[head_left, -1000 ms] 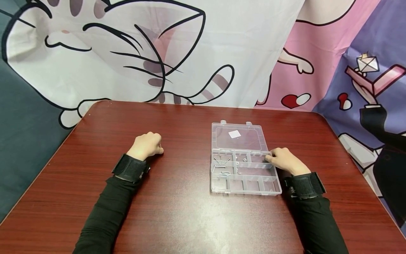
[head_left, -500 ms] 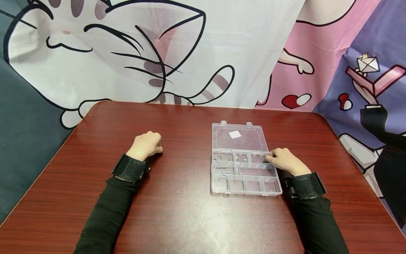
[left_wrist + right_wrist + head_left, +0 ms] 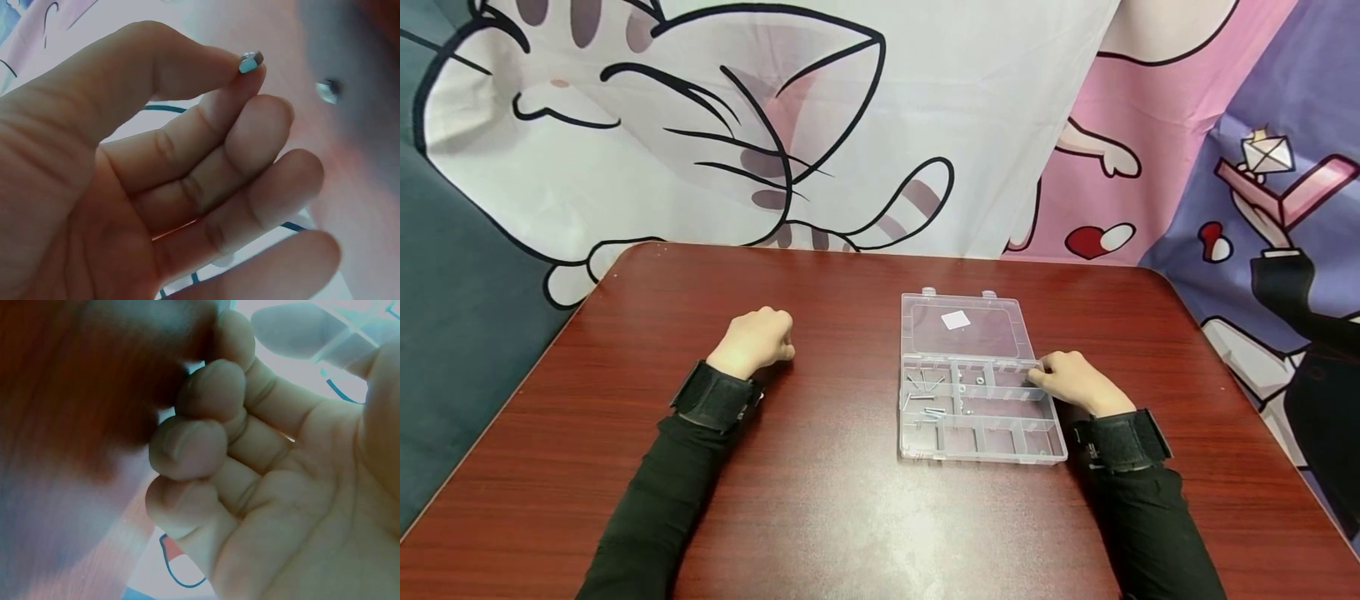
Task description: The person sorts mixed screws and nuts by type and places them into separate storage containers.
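My left hand [image 3: 752, 342] is over the table left of a clear plastic compartment box [image 3: 910, 450]. In the left wrist view, its thumb and index finger pinch a small shiny metal nut [image 3: 251, 62] at their tips, while the other fingers curl loosely. A second small metal piece [image 3: 327, 91], blurred, shows on the table beyond the fingertips. My right hand [image 3: 1078, 382] grips the box's right wall near the hinge, fingers curled [image 3: 189, 449]. The box's lid [image 3: 962, 329] lies folded back. Inside are several thin screws [image 3: 925, 383] and a few small nuts [image 3: 980, 381].
The box stands right of centre on the reddish-brown wooden table [image 3: 842, 517]. Behind the table's far edge hangs a printed cloth [image 3: 985, 125] with cartoon figures. A dark object [image 3: 1326, 425] stands beyond the table's right side.
My left hand has shifted slightly to the right over the table. My right hand and the box have stayed in place.
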The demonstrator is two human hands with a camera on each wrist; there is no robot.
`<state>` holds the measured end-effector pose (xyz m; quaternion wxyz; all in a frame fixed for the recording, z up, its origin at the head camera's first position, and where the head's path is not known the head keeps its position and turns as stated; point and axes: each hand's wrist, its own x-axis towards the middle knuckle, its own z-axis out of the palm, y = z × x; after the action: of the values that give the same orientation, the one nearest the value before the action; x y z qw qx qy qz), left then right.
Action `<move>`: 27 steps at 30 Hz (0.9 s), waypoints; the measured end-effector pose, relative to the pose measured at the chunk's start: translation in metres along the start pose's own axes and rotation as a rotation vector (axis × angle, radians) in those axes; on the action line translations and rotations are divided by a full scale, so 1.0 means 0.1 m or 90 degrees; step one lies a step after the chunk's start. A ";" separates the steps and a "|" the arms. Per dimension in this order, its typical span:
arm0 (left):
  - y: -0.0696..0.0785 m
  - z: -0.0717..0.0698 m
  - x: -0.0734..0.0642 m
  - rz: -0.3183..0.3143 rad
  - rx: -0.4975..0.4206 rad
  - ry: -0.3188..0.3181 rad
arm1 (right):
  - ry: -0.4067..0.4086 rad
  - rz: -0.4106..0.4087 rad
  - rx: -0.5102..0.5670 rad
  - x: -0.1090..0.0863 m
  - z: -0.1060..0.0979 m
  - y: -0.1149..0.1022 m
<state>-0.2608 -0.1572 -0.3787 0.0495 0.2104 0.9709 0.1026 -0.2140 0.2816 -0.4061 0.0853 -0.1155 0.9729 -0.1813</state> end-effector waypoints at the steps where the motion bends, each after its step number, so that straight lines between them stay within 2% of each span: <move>1: 0.02 -0.01 0.02 0.005 0.003 0.003 | -0.001 0.002 0.000 0.00 0.00 0.00; 15: 0.40 -0.03 0.19 0.079 0.054 0.017 | -0.006 0.012 0.006 0.01 0.01 0.00; 27: 0.75 -0.14 0.30 0.139 0.072 0.029 | -0.008 0.009 0.004 0.01 0.01 0.00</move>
<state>-0.2598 -0.0800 -0.3502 0.0040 0.3154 0.9472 0.0571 -0.2145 0.2814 -0.4070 0.0927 -0.1093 0.9727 -0.1827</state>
